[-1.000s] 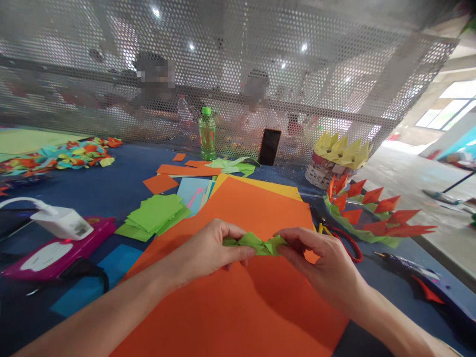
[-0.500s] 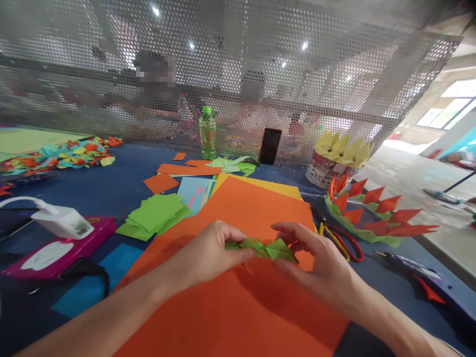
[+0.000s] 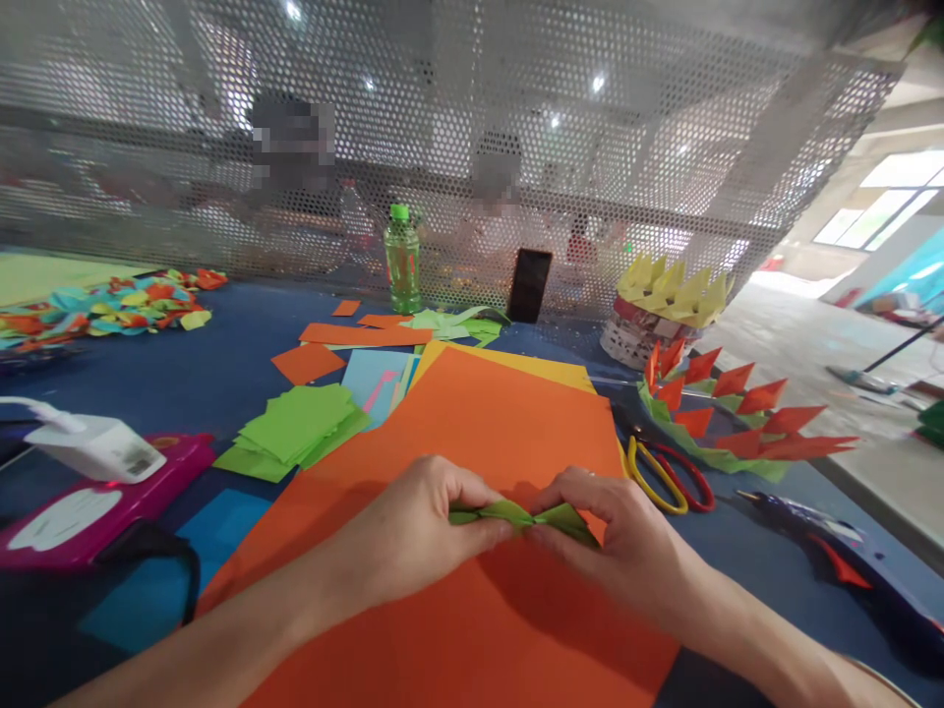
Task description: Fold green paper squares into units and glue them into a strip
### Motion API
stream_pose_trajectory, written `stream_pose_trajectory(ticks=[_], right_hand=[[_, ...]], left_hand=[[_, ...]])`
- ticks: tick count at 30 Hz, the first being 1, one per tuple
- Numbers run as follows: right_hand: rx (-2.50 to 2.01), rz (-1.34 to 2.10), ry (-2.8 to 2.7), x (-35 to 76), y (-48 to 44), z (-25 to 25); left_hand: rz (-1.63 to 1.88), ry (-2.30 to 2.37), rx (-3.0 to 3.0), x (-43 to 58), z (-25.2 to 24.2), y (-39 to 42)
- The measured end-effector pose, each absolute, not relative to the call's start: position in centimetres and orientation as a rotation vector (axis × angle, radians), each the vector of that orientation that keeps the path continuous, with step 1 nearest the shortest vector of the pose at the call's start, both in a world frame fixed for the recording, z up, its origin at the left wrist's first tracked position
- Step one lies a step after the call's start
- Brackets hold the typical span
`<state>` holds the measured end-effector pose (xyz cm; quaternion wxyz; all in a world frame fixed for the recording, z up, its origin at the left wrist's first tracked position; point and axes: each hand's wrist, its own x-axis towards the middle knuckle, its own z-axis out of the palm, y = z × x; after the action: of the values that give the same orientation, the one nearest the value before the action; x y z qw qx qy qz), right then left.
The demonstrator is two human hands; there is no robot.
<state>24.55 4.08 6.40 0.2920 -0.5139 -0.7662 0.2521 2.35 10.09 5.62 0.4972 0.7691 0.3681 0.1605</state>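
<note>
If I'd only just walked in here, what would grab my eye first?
Probably the large orange paper sheet in the middle, with the left hand and right hand pinching folded green paper above it. Next, the ring of red-orange paper spikes on the right, with yellow paper spikes behind it, and the green-capped bottle standing at the back.

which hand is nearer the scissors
Right. The right hand is just left of the scissors; the left hand is farther left of them, at the other end of the green paper.
</note>
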Motion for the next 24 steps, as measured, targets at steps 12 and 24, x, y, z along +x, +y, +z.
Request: stream_pose_trajectory(ticks=[12, 24], right_hand=[[-1.357, 0.587, -2.113, 24.4, 3.8, 6.2], [-1.347, 0.676, -2.072, 24.1, 3.0, 6.2]], left_hand=[[0.44, 0.857, 1.896, 2.6, 6.5, 9.9], [0.435, 0.796, 1.9, 2.8, 6.7, 9.2]])
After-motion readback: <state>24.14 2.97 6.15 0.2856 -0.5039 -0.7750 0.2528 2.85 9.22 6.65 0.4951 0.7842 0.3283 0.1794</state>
